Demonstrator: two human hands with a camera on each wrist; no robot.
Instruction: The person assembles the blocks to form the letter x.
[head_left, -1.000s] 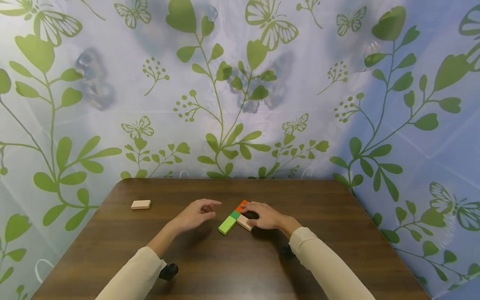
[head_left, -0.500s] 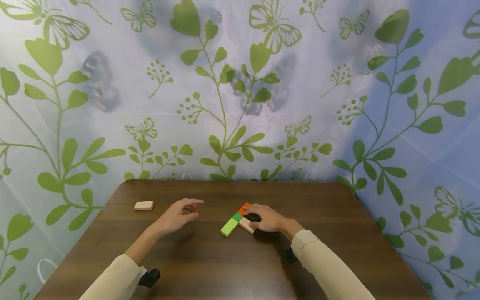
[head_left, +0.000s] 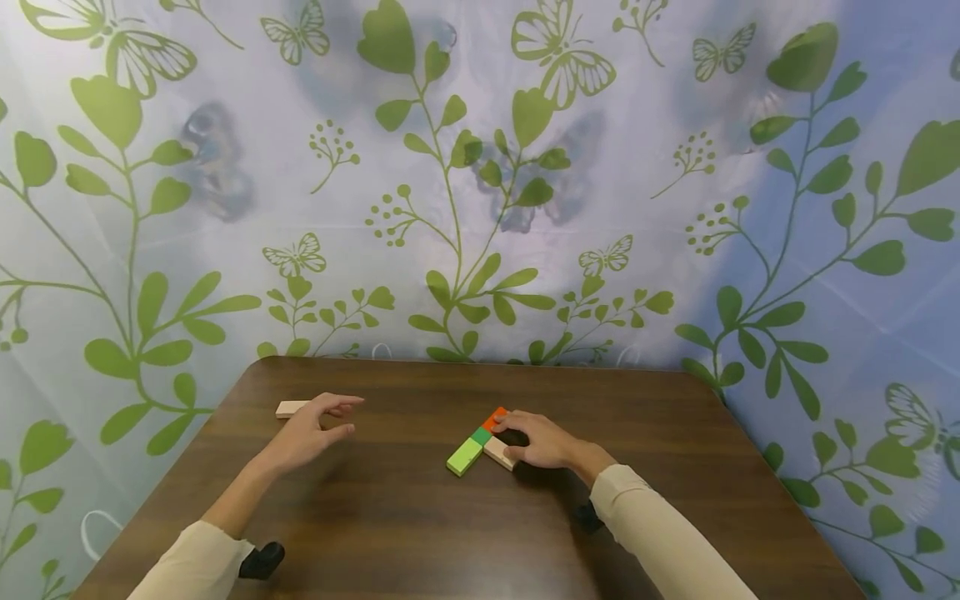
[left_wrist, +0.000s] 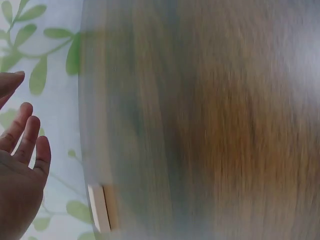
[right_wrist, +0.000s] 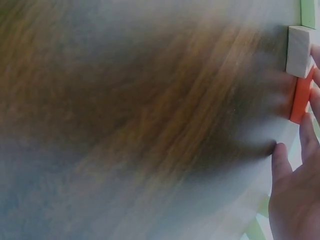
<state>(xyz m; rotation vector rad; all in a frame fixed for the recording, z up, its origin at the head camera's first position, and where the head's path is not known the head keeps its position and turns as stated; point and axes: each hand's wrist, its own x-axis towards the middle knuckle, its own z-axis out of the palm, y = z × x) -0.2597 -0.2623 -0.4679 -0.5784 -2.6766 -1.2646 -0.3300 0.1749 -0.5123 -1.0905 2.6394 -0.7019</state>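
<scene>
Four-sided wooden blocks in a row lie on the table: a light green block, a dark green block and an orange block. A plain wood block branches off beside the dark green one. My right hand rests over this group, its forefinger at the orange block and its thumb by the plain one; its fingers look spread in the right wrist view. Farther left, my left hand hovers above the table, fingers loosely extended, holding nothing. Behind it, partly covered, lies a second plain wood block.
The dark brown wooden table ends in a rounded far edge. Close behind it hangs a pale curtain with green leaves and butterflies. A black wrist device sits under the left sleeve.
My left hand has moved left, away from the coloured blocks, and now partly covers the lone plain wood block. The right hand has stayed at the block group.
</scene>
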